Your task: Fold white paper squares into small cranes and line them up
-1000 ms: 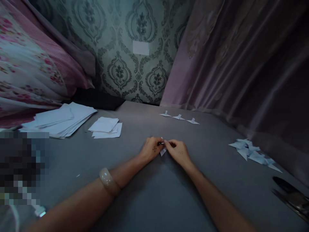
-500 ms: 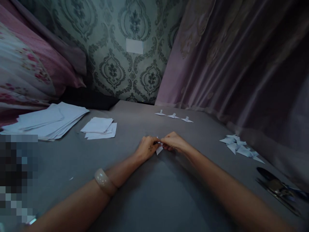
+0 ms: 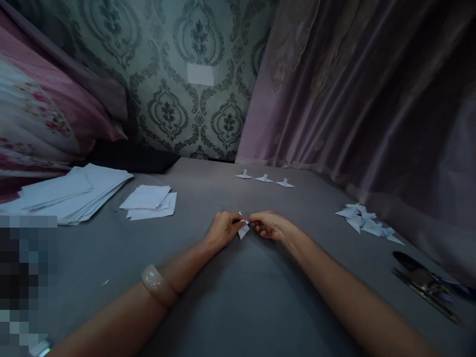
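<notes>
A small white folded paper (image 3: pixel 243 231) is between my hands at the middle of the grey surface (image 3: pixel 238 307). My left hand (image 3: pixel 225 228) pinches its left side between thumb and fingers. The fingers of my right hand (image 3: pixel 268 224) are curled, with thumb and forefinger pinching the paper's right edge. The fingertips hide part of the folds. Beyond my hands, three small folded paper figures (image 3: pixel 264 178) stand in a row, each with a raised tab at its middle.
Large white sheets (image 3: pixel 100 191) lie in a stack at far left, beside a smaller pile of paper squares (image 3: pixel 147 198). At right are a heap of folded paper pieces (image 3: pixel 366 220) and dark scissors (image 3: pixel 424 282). Curtains (image 3: pixel 308 99) and a patterned wall (image 3: pixel 167 89) border the surface.
My right hand has turned slightly and its fingers have drawn a little to the right, so more of the folded paper shows. The whole view has shifted slightly.
</notes>
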`<state>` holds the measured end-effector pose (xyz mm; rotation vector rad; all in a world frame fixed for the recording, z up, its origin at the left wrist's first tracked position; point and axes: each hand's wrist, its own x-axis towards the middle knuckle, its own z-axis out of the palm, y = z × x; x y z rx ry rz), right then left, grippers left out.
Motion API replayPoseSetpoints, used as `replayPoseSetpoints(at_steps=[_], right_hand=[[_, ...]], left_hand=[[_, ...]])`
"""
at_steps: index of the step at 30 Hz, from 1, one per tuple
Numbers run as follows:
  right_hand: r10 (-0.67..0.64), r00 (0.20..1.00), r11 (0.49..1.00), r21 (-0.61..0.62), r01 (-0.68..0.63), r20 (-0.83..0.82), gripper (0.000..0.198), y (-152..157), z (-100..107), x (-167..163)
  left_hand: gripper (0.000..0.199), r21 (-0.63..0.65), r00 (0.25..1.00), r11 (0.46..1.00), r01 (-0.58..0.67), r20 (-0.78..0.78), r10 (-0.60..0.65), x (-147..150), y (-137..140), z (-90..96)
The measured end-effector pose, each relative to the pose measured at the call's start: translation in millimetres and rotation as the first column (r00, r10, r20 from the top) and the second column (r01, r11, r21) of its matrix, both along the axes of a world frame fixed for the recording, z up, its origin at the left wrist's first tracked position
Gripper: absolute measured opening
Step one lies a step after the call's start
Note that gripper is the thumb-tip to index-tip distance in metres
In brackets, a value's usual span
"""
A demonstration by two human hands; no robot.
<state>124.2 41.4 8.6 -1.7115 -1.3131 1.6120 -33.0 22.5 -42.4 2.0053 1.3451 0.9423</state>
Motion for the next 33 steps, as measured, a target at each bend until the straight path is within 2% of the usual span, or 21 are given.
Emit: replayPoseSetpoints(at_steps=[3, 5, 11, 17, 26, 33], right_hand=[[-0.016, 1.0, 0.994, -0.107, 0.013, -0.022, 0.022, -0.1, 0.6, -0.2], [-0.022, 0.999, 0.991, -0.136, 0.016, -0.046, 0.021, -0.5, 0.6, 0.0], [-0.059, 0.995, 0.991, -0.128, 0.049, -0.079, 0.018, -1.6, -4.7, 1.5], [-0.039, 0.985, 0.984, -0.179, 0.009, -0.166, 0.019, -4.1, -4.7, 3.2], [-0.055, 0.99, 0.993, -0.11, 0.04, -0.131, 0.018, -3.5, -11.0, 4.6], [-0.041, 0.995, 0.996, -0.085, 0.034, -0.086, 0.019, 1.6, -13.5, 6.6]], left_hand=[[0.028, -0.018, 1.0, 1.0, -0.012, -0.021, 0.012, 0.0, -0.9, 1.8], [0.03, -0.018, 0.999, 1.0, -0.015, -0.038, 0.014, 0.0, -1.3, 2.7], [0.028, -0.002, 0.999, 1.0, -0.02, -0.049, 0.02, 1.1, -1.9, 3.6], [0.026, 0.005, 0.999, 1.0, -0.011, -0.048, 0.011, 1.3, -0.3, 0.0], [0.026, -0.017, 0.996, 0.999, 0.048, -0.074, -0.049, 0.0, -2.2, 4.2], [0.026, 0.005, 0.999, 1.0, 0.03, -0.039, -0.03, 0.7, 0.6, -0.7]])
